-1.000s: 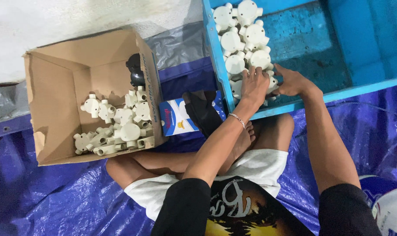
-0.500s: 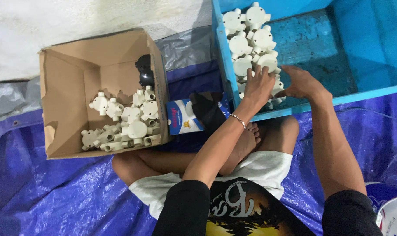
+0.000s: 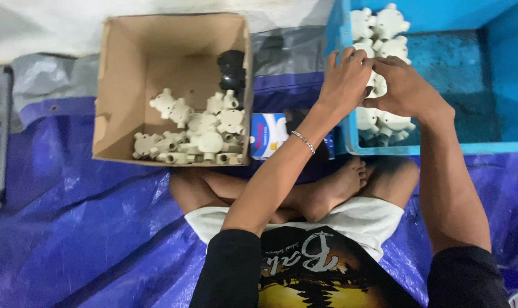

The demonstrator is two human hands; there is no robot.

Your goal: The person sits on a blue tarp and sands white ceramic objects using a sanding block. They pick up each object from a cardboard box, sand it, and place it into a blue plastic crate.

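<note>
Hands of a seated, cross-legged person meet over the near-left corner of a blue plastic crate (image 3: 501,149), viewed from above. Left hand (image 3: 343,85) reaches across the crate's left wall, fingers curled down onto a stack of white plastic junction boxes (image 3: 379,34); right hand (image 3: 404,88) lies just beside it, fingers bent and pressed on the same stack. Both hands are closed around fittings in the pile, but which single piece each one grips cannot be told, since the fingers cover the contact. The white fittings lie directly under and around both hands, stacked along the crate's left side from its far edge to its near wall, with more showing below the right wrist. A thin bracelet (image 3: 303,141) circles the left wrist. To the left, well apart from the hands, an open cardboard box (image 3: 127,74) holds further loose white fittings (image 3: 204,131) and 2 black ones (image 3: 231,71). A small blue-and-white carton (image 3: 268,135) stands between box and crate. A blue tarpaulin (image 3: 82,228) covers the floor.
</note>
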